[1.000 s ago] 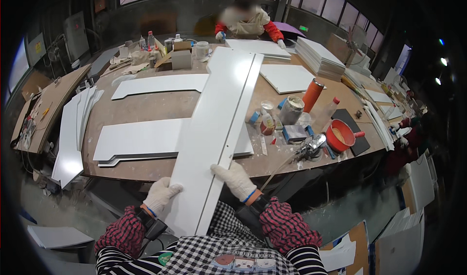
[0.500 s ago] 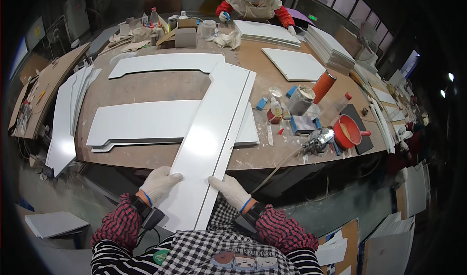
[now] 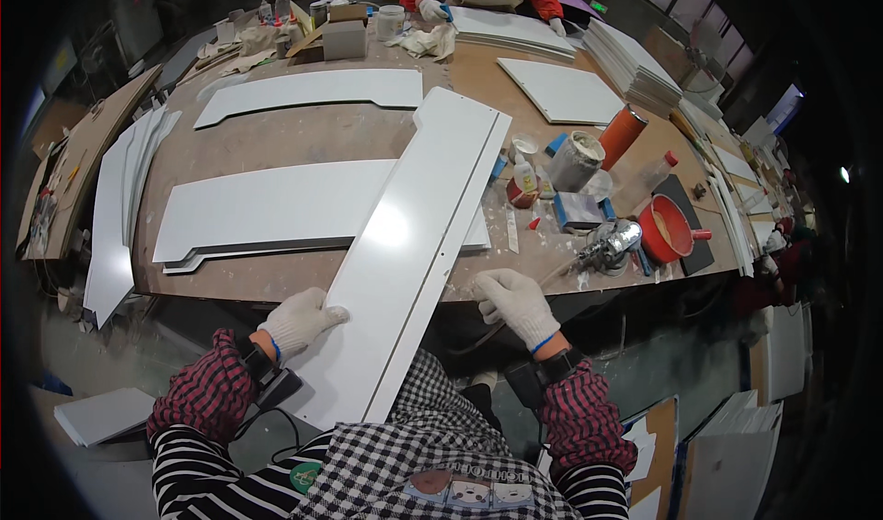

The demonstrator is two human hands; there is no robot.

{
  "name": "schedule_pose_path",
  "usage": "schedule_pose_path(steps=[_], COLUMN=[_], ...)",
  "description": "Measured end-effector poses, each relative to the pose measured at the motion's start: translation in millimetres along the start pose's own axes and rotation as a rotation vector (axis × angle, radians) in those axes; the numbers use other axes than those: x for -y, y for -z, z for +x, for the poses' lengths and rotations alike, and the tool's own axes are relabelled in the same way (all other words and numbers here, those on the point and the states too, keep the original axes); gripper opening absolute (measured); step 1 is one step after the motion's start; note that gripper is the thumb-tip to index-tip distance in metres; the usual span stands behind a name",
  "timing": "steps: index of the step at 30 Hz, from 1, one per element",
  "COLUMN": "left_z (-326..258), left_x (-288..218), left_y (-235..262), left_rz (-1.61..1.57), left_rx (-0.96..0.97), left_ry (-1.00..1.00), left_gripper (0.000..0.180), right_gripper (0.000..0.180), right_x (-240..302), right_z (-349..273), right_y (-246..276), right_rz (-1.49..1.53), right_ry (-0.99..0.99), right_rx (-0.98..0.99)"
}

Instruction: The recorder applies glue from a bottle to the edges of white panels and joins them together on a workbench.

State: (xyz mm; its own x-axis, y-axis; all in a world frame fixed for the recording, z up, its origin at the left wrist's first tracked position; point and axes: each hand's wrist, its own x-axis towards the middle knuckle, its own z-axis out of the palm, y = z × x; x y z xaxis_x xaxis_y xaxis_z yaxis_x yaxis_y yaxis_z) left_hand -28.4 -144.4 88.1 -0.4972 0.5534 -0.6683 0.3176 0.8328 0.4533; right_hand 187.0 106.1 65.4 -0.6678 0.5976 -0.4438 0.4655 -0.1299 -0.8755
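A long white panel with a groove and small holes along its right side lies slanted from the table toward my body. My left hand, in a white knit glove, grips its left edge with the thumb on top. My right hand, gloved too, is off the panel, to the right of it by the table's front edge. Its fingers are loosely bent and apart, with nothing visible in them. Under the slanted panel lie more notched white panels, and another notched panel lies farther back.
Right of the panel stand a glue bottle, a grey can, an orange cylinder, a metal power tool with a hose, and a red pan. Stacked white boards sit at the far right. A co-worker's gloved hand is across the table.
My right hand has let go of the panel's right edge and moved right and up. My left hand keeps its hold. The panel's far end has shifted slightly right in view.
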Motion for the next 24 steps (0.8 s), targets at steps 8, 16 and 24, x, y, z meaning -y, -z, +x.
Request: schedule_pose_path(steps=[8,16,24], left_z=[12.7,8.3,101.8], left_x=[11.2,-22.2,-59.8], left_y=[-6.9,42.2,98.1], left_rz=[-0.212,0.254,0.136], left_rx=[-0.241,-0.257,-0.330], left_ry=[-0.220,-0.106,-0.599], left_gripper=[0.047,0.052,0.076], right_gripper=[0.043,0.039,0.033], right_x=[-4.3,-2.3,7.4], right_z=[-7.9,7.0,12.5], right_y=[-68.3,-87.6,-97.8], right_rz=[0.021,0.156,0.250], right_ry=[-0.117,-0.079,-0.105], right_rx=[0.439,0.364,0.402])
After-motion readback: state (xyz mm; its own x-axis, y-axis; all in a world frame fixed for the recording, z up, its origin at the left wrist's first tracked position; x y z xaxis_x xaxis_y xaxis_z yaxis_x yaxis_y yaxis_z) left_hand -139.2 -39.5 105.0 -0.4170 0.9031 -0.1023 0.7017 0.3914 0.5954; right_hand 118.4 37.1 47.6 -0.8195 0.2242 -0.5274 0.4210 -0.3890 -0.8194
